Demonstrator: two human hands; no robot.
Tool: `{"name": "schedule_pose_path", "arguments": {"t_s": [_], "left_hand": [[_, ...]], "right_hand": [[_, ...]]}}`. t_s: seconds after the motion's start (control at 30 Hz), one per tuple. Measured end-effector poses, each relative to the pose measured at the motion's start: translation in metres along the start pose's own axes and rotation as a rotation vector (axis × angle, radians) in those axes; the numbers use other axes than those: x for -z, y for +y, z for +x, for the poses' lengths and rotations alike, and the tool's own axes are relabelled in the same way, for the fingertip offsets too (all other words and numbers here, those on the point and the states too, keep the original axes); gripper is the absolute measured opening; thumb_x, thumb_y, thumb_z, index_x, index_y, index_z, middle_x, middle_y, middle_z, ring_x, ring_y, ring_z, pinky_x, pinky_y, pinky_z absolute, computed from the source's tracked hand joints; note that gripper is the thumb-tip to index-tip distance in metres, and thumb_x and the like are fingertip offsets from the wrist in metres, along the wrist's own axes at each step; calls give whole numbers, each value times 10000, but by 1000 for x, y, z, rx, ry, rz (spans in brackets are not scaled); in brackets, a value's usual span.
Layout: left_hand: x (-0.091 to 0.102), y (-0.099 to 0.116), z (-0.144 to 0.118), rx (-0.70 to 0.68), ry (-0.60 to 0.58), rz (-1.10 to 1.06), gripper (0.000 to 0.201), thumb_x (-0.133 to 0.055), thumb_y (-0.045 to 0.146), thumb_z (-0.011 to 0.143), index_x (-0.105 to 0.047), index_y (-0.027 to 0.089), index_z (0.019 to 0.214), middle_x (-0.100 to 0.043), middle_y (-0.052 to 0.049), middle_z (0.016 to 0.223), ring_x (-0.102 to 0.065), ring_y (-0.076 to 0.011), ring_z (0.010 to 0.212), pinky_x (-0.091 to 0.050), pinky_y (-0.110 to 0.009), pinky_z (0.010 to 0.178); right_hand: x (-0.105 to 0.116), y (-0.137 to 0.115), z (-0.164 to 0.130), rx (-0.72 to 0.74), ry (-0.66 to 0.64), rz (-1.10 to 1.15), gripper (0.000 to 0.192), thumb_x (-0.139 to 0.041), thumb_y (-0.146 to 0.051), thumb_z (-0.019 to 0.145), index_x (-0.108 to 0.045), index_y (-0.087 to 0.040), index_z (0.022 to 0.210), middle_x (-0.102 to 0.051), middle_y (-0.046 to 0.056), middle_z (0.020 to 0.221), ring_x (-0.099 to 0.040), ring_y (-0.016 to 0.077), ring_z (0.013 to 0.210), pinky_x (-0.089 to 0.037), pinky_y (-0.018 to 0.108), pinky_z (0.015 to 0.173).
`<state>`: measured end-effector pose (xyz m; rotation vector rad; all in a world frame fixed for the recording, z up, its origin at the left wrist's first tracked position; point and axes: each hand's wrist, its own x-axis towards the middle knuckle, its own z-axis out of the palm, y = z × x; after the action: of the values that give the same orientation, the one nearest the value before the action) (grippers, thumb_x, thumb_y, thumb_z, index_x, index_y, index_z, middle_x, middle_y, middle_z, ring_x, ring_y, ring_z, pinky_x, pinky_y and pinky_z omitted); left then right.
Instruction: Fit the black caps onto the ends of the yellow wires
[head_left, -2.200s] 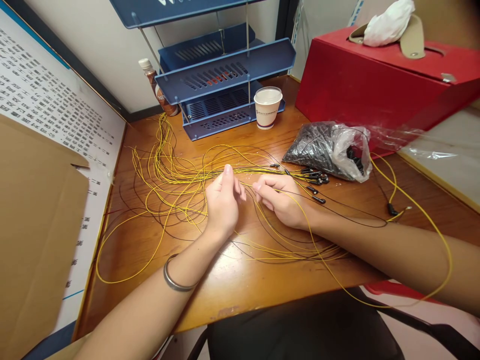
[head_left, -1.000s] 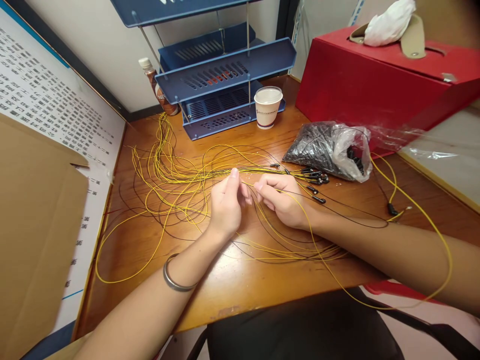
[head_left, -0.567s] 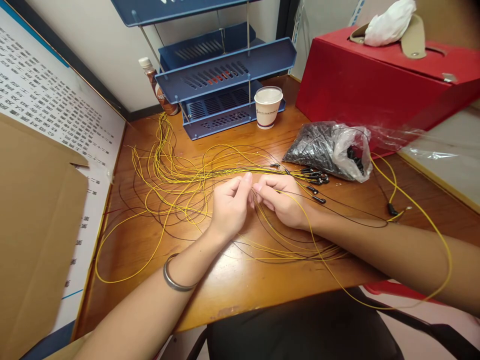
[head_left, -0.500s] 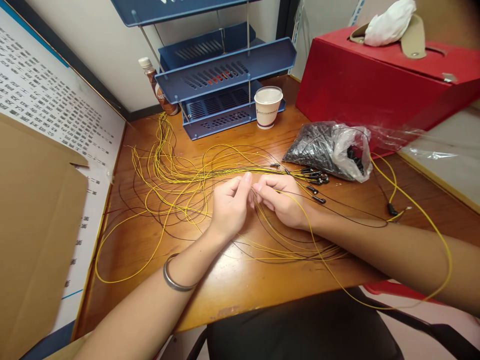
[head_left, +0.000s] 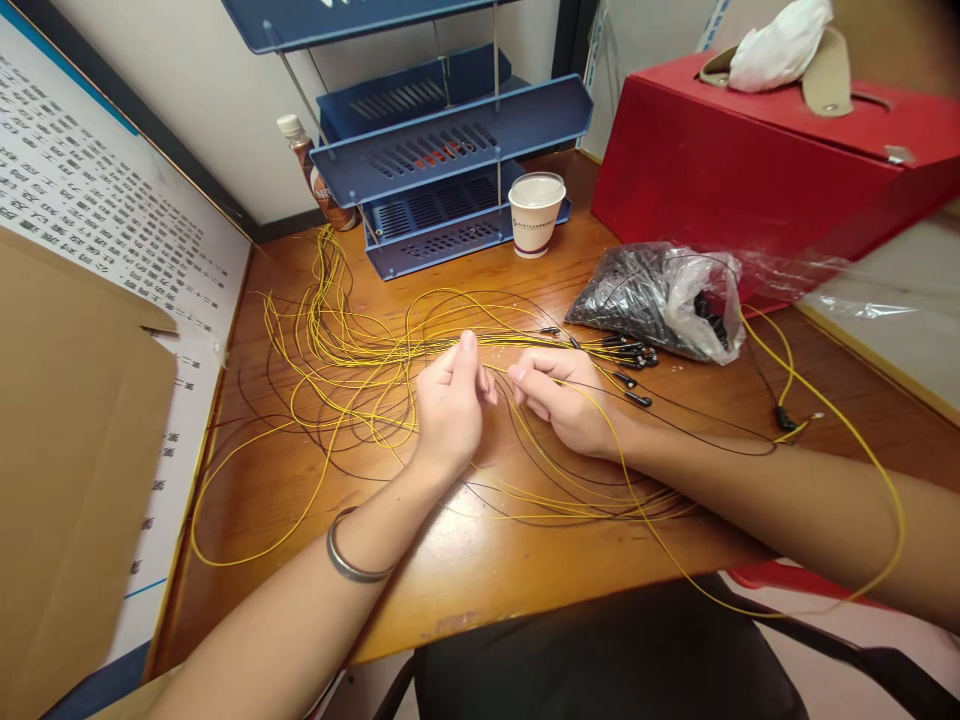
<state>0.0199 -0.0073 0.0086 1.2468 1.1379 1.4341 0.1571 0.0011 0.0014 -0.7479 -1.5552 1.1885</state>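
A tangle of thin yellow and black wires (head_left: 352, 350) spreads over the wooden desk (head_left: 465, 560). My left hand (head_left: 448, 405), with a metal bracelet on its wrist, pinches a yellow wire between thumb and forefinger at mid-desk. A few centimetres to its right, my right hand (head_left: 566, 398) pinches the same run of wire. Several wire ends with small black connectors (head_left: 628, 360) lie just right of my right hand. A long yellow wire (head_left: 862, 450) loops over my right forearm.
A clear plastic bag of black parts (head_left: 652, 298) lies at the right. Behind it stands a red box (head_left: 750, 160). A blue tiered tray rack (head_left: 442, 160), a paper cup (head_left: 535, 213) and a bottle (head_left: 319, 180) stand at the back. Cardboard (head_left: 67, 450) and a printed sheet (head_left: 97, 200) line the left.
My left hand slid right along the wire until its fingertips nearly met my right hand, then drew back left a few centimetres. My right hand stayed in place.
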Motion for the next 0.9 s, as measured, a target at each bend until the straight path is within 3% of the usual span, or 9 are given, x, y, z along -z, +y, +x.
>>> {"name": "schedule_pose_path", "arguments": {"t_s": [0.17,0.4,0.9], "left_hand": [[0,1,-1,21,-4,-43,609,-492,629,964,-473,204,528,-491,11,449,-468,-100,424,-406,-264,496],[1,-3,-1,2,-67,54,654,-495,639,959,-488,194,479,-500,4,436,-472,-97,433,-419,-270,534],[1,0,-2,-39,-175,93,591,-627,570,913,-515,167,495,-496,19,470,-437,-80,459,-368,-247,497]], "right_hand": [[0,-1,0,-7,13,-7,343,-536,-269,908,-473,-203,577,-426,-52,524,-406,97,536,-345,262,557],[0,-1,0,7,1,5,336,-547,-311,916,-520,-205,598,-444,-43,509,-458,116,549,-369,261,543],[0,-2,2,65,-36,106,375,-561,-301,938,-531,-202,578,-463,-50,507,-461,100,514,-432,264,579]]}}
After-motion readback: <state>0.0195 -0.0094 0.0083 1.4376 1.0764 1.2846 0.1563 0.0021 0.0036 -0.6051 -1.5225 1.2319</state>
